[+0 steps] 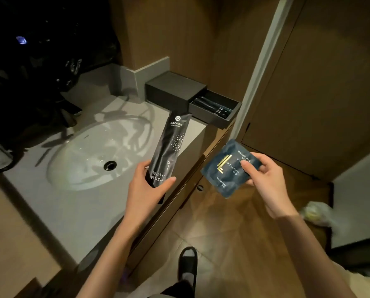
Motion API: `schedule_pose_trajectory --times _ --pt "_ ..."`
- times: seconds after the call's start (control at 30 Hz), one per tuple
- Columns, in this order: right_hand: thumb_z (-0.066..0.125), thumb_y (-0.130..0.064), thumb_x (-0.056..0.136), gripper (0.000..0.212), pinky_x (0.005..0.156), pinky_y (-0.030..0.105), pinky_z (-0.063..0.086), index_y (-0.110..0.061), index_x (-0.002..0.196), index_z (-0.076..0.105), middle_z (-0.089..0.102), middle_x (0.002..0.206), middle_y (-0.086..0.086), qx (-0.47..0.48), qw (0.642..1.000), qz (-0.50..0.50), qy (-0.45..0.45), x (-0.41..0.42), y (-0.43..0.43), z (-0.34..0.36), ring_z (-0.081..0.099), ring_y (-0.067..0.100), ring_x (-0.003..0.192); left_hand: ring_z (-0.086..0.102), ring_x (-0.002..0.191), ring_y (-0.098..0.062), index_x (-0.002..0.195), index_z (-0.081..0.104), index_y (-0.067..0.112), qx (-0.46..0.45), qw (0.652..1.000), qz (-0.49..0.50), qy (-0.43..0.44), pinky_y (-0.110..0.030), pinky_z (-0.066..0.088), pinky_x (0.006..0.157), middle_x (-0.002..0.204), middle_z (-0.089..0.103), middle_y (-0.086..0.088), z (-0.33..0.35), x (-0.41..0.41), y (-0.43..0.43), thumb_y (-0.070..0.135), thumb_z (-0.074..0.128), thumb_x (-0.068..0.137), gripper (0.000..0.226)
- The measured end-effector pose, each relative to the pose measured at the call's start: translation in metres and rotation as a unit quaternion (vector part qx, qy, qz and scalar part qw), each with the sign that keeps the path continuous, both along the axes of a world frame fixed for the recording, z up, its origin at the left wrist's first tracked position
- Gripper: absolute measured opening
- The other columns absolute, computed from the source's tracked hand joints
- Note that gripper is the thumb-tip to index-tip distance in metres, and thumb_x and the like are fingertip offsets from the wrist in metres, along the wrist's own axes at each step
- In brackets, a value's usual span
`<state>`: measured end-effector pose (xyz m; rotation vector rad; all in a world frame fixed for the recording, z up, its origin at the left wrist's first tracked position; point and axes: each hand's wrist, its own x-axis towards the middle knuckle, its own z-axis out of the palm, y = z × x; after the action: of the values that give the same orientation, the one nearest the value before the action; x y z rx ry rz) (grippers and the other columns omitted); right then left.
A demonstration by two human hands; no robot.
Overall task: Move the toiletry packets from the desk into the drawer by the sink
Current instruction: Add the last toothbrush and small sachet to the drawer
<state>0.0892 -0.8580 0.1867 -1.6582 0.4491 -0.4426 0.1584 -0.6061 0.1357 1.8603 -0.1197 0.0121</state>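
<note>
In curled fingers point(166, 183) — two packets point(171, 147)

An oval white basin point(98, 151) is sunk in the grey stone tabletop point(72, 211). A dark rectangular box point(171, 91) stands at its far right corner, its drawer point(233, 111) open rightward with slim dark packets point(212, 105) inside. A long black toothbrush packet point(171, 147) is above the right edge, a square blue shower-cap packet point(225, 168) past it.

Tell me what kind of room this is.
Probably a hotel bathroom: an oval sink in a grey counter, an open drawer beside it, plus a toothbrush packet and a shower cap packet.
</note>
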Motion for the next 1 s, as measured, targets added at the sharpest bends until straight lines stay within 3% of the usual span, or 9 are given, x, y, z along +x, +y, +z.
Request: schedule_pose_trajectory --times 0.13,0.27,0.4,0.57,0.7,0.77,0.9,1.0 --pt "0.061 -0.013 0.091 0.019 0.064 0.024 0.06 -0.032 0.095 0.061 0.07 0.101 0.003 -0.014 0.999 0.023 0.019 0.05 -0.037 -0.013 0.069 0.017 0.094 0.061 0.086 0.011 0.116 0.044 0.042 -0.009 1.0 0.016 0.016 -0.008 0.048 0.06 0.099 0.062 0.023 -0.015 0.043 -0.039 0.047 0.082 0.063 0.066" --pt "0.06 -0.012 0.092 0.019 0.062 0.022 0.06 -0.03 0.098 0.06 0.069 0.103 0.003 -0.016 0.998 0.043 0.032 0.116 -0.071 -0.019 0.068 0.015 0.094 0.059 0.087 0.014 0.122 0.044 0.036 -0.016 0.999 0.042 0.024 -0.008 0.048 0.058 0.102 0.059 0.023 -0.019 0.098 -0.078 0.043 0.082 0.066 0.068" --pt "0.06 -0.014 0.092 0.02 0.058 0.02 0.057 -0.034 0.094 0.061 0.07 0.097 -0.004 -0.02 0.997 0.073 0.034 0.177 -0.103 -0.012 0.07 0.007 0.085 0.062 0.09 0.005 0.116 0.042 0.041 -0.018 0.997 0.074 0.017 -0.015 0.046 0.072 0.105 0.06 0.021 -0.009 0.156 -0.113 0.042 0.081 0.068 0.062" --pt "0.061 -0.017 0.092 0.014 0.058 0.019 0.057 -0.026 0.102 0.063 0.068 0.103 -0.001 -0.021 0.994 0.101 0.038 0.254 -0.137 -0.003 0.068 0.012 0.091 0.061 0.094 -0.001 0.121 0.044 0.036 -0.021 0.994 0.103 0.006 -0.02 0.049 0.075 0.11 0.061 0.014 0.003 0.215 -0.142 0.04 0.08 0.07 0.063" --pt "0.059 -0.02 0.094 0.017 0.054 0.016 0.054 -0.023 0.11 0.062 0.068 0.098 -0.007 -0.031 0.988 0.146 0.049 0.326 -0.151 -0.002 0.07 0.005 0.08 0.06 0.086 0.013 0.123 0.045 0.034 -0.024 0.989 0.146 0.011 -0.004 0.045 0.059 0.106 0.059 0.02 0.001 0.243 -0.155 0.036 0.082 0.069 0.066" --pt "0.06 -0.019 0.093 0.016 0.05 0.013 0.051 -0.024 0.108 0.061 0.067 0.095 -0.005 -0.05 0.983 0.173 0.048 0.367 -0.155 -0.005 0.068 -0.002 0.067 0.058 0.086 0.016 0.125 0.046 0.03 -0.021 0.984 0.175 0.015 -0.001 0.043 0.058 0.106 0.06 0.02 -0.002 0.251 -0.162 0.035 0.082 0.068 0.068" --pt "0.062 -0.017 0.092 0.02 0.047 0.009 0.044 -0.022 0.111 0.061 0.064 0.079 -0.006 -0.093 0.965 0.243 0.044 0.449 -0.16 -0.018 0.058 -0.002 0.052 0.059 0.085 0.015 0.127 0.047 0.027 -0.007 0.97 0.244 0.011 -0.006 0.047 0.062 0.102 0.06 0.023 -0.007 0.266 -0.184 0.035 0.082 0.067 0.069" --pt "0.064 -0.013 0.09 0.023 0.054 0.013 0.05 -0.018 0.112 0.062 0.065 0.089 0.002 -0.071 0.95 0.299 0.057 0.504 -0.158 -0.03 0.06 -0.002 0.06 0.065 0.072 0.003 0.124 0.048 0.028 -0.027 0.954 0.297 0.014 -0.015 0.053 0.054 0.098 0.064 0.018 -0.009 0.274 -0.203 0.033 0.083 0.068 0.066"
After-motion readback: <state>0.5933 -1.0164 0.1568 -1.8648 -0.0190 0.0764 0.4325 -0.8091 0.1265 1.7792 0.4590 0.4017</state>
